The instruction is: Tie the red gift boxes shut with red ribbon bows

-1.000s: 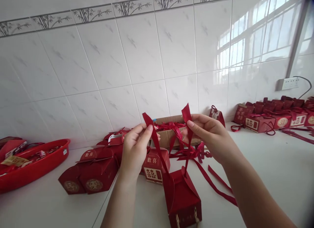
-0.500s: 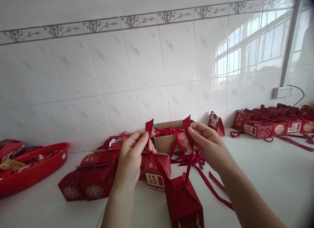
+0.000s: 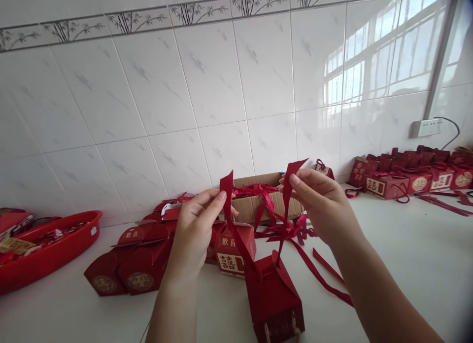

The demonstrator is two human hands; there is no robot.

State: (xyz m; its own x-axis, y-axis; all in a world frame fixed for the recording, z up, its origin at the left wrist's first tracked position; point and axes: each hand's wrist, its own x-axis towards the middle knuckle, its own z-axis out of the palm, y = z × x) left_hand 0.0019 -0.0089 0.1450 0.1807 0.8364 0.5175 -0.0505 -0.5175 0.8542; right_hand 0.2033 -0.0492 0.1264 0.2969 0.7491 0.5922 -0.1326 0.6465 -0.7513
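A dark red gift box point(image 3: 275, 298) stands on the white counter point(image 3: 406, 264) just in front of me. A red ribbon point(image 3: 236, 229) runs up from its top in two strands. My left hand point(image 3: 195, 229) pinches the left strand between thumb and fingers, its end sticking up above them. My right hand point(image 3: 318, 205) pinches the right strand, whose end points up and to the right. Both hands hover above the box, about a hand's width apart.
Behind the hands an open cardboard box point(image 3: 258, 202) holds loose red ribbons point(image 3: 291, 232), some spilling onto the counter. Several folded red boxes point(image 3: 140, 259) lie at the left beside a red plastic tray point(image 3: 48, 254). More finished boxes point(image 3: 410, 178) line the tiled wall at right.
The hands have shifted slightly and both ribbon ends have been drawn a little higher. The right end now points up and to the right. The grip on both strands is unchanged.
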